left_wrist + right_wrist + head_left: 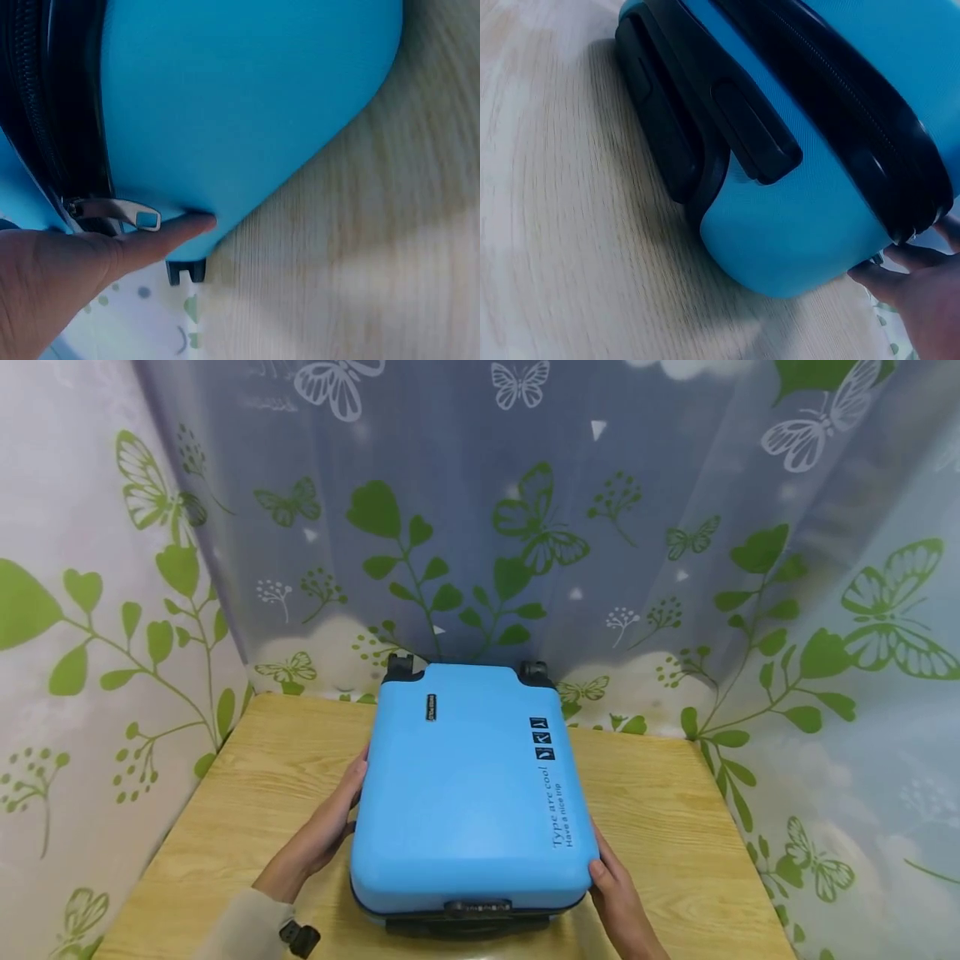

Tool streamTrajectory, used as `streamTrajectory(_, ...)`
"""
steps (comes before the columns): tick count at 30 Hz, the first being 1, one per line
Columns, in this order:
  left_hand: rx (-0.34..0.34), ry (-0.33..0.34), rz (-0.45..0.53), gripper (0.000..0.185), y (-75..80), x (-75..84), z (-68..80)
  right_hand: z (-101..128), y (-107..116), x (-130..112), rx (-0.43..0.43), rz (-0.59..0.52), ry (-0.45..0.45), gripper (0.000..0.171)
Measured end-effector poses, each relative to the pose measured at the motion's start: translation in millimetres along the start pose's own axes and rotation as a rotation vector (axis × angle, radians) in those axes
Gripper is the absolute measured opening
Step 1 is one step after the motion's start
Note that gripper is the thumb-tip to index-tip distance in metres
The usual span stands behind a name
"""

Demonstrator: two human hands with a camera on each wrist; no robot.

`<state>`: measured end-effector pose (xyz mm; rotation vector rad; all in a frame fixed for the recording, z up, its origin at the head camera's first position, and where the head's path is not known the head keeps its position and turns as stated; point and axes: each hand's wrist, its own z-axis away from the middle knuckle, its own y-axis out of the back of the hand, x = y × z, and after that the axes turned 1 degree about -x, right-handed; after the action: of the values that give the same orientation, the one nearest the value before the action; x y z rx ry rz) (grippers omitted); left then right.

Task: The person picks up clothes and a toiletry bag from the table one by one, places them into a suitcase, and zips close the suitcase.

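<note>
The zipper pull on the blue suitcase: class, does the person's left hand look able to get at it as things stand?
Probably yes. The left hand lies against the suitcase side, one finger stretched just under the metal zipper pull, with nothing between them.

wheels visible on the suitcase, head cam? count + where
2. One wheel is at the far-left corner of the blue suitcase, the other wheel at the far-right corner. Any more underneath, against the wooden table, would be hidden.

Smooth matt blue plastic suitcase (465, 793), metal zip pull (112, 211), grained wooden table (675, 810).
</note>
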<state>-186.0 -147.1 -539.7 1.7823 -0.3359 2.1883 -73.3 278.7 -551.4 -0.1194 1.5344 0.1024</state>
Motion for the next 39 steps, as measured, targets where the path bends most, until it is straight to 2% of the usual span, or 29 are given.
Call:
streamTrajectory(6, 0.033, 0.014, 0.007, 0.076, -10.4, -0.6, 16.5, -5, 10, -1, -0.057, 0.001, 0.048, 0.065)
streamTrajectory(15, 0.065, 0.046, 0.033, 0.079, -20.7, 1.1, 36.4, -17, 21, -2, -0.085, 0.035, 0.096, 0.063)
streamTrajectory(21, 0.113, 0.075, 0.047, 0.082, -30.9, 0.4, 46.9, -24, 26, -4, -0.087, 0.069, 0.038, 0.068)
streamTrajectory(25, 0.139, 0.076, 0.060, 0.083, -37.1, -1.3, 54.2, -31, 31, -3, -0.103, 0.092, 0.032, 0.069)
streamTrajectory(30, 0.169, 0.077, 0.081, 0.083, -43.6, -5.4, 61.4, -34, 31, -4, -0.058, 0.097, -0.002, 0.073)
streamTrajectory(35, 0.211, 0.046, 0.059, 0.085, -35.8, -8.5, 57.5, -33, 25, -10, -0.018, 0.128, -0.055, 0.075)
streamTrajectory(39, 0.260, -0.014, 0.035, 0.080, -14.5, -8.3, 39.5, -29, 17, -15, 0.010, 0.154, -0.085, 0.074)
